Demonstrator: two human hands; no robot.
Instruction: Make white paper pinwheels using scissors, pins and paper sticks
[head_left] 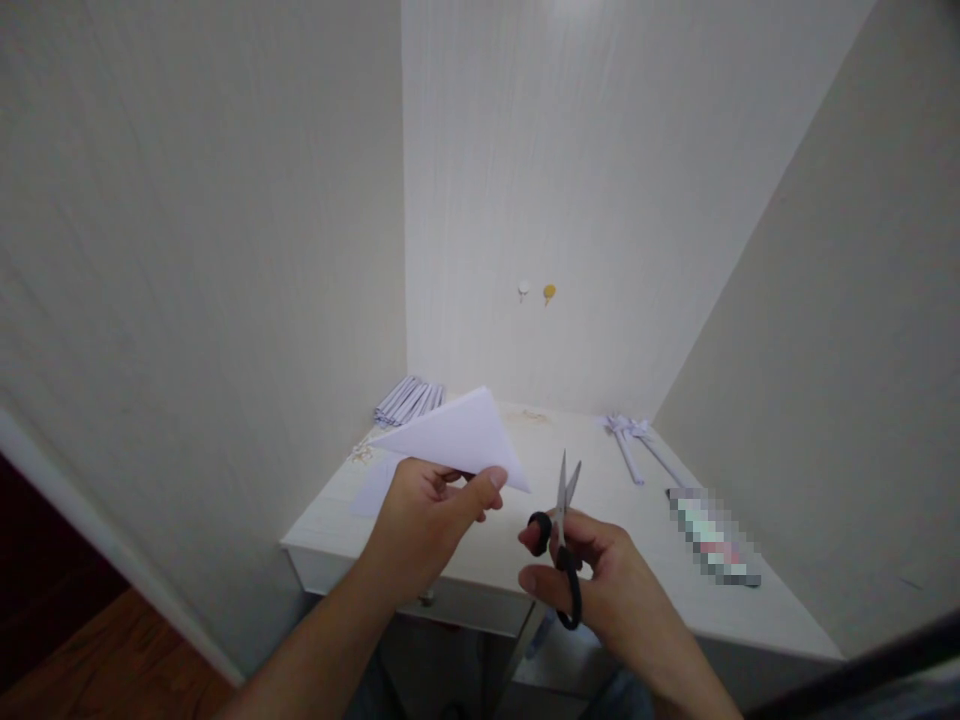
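My left hand (427, 515) pinches a folded white sheet of paper (461, 435) by its lower edge and holds it up above the white table (487, 545). My right hand (600, 590) grips black-handled scissors (561, 530) with thumb and fingers through the loops. The blades point up and stand slightly apart, just right of the paper's corner, without touching it.
A pile of folded white paper strips (409, 400) lies at the table's back left against the wall. Rolled paper pieces (630, 440) lie at the back right, and a blurred flat object (712, 540) sits near the right edge. Walls close in on three sides.
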